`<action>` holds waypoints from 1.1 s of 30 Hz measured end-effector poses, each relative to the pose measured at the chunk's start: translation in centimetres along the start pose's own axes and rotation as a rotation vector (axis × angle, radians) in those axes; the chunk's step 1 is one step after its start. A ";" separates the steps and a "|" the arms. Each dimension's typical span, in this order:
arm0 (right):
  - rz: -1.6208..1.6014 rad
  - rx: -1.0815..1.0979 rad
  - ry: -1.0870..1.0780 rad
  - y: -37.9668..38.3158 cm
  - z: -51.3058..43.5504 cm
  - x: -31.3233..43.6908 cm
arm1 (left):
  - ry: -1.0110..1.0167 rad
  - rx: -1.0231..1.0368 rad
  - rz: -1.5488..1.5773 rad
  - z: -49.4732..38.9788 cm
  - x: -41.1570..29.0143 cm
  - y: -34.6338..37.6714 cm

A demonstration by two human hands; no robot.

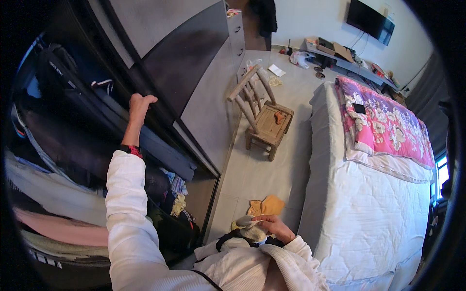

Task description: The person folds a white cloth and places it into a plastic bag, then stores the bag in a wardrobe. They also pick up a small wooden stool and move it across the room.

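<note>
My left hand (139, 107) is on the edge of the wardrobe's sliding door (174, 72), its thumb and fingers bent at the dark frame. Behind and below that arm, dark garments (65, 127) hang inside the wardrobe, with pale and pink clothes (69, 231) nearer me. Low in front of my body, my right hand (275, 226) pinches a small light grey cloth item (252, 229), perhaps a sock. An orange cloth (271, 205) lies on the floor just beyond it. Crumpled clothes (178, 203) rest at the wardrobe's bottom.
A wooden chair (275, 118) with a small orange item on its seat stands by the wardrobe. To the right is a bed with a white cover (378, 211), a folded floral quilt (386, 127) and a dark flat device (359, 108). Farther off are a low TV bench (342, 60) and plastic bags (300, 59).
</note>
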State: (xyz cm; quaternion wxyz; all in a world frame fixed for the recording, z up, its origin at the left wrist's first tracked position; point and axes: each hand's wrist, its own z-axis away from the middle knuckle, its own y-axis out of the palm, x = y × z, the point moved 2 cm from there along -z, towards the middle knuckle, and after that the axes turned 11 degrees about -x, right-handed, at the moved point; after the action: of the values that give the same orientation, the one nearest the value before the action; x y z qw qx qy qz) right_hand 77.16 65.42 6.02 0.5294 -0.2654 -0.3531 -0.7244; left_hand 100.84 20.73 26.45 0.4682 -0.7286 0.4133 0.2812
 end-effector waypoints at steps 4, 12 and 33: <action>-0.091 0.015 0.038 0.2 0.2 -0.4 | -0.058 -0.036 -0.020 1.6 -0.2 -1.5; 0.060 0.110 0.027 -0.6 0.3 0.2 | -0.166 0.011 0.032 8.4 -1.5 -7.5; 0.339 0.503 0.182 2.6 0.4 -1.5 | -0.401 -0.251 -0.426 25.6 0.4 -25.9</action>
State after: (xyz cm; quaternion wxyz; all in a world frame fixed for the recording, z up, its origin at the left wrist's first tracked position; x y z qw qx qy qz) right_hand 80.11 66.10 5.74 0.7209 -0.1154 -0.4233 -0.5364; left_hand 122.91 49.71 27.46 0.4950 -0.7809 0.1132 0.3637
